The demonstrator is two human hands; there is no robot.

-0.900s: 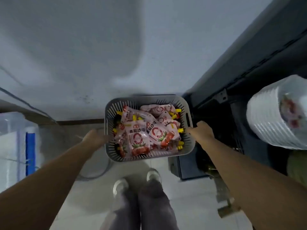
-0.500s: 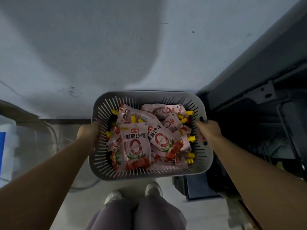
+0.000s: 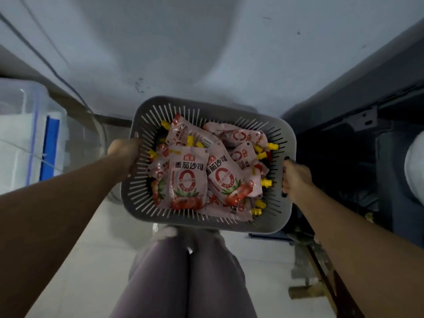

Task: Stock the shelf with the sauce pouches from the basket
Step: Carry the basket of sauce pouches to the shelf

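Note:
A grey slotted plastic basket [image 3: 146,203] hangs in the air in front of me, tilted a little. It is full of several pink tomato sauce pouches [image 3: 187,177] with yellow caps. My left hand [image 3: 125,150] grips the basket's left rim. My right hand [image 3: 296,177] grips the handle on the right side. The dark metal shelf unit [image 3: 358,125] stands to the right of the basket, its inside in shadow.
A clear plastic storage box [image 3: 29,134] with a blue latch sits on the floor at the left. A grey wall [image 3: 183,47] rises ahead. My legs in grey trousers [image 3: 190,278] show below the basket. A white rounded object [image 3: 414,166] shows at the right edge.
The basket has come up and closer to me, carried by both hands. The view has swung, so the white stack at the right has slid almost out of sight.

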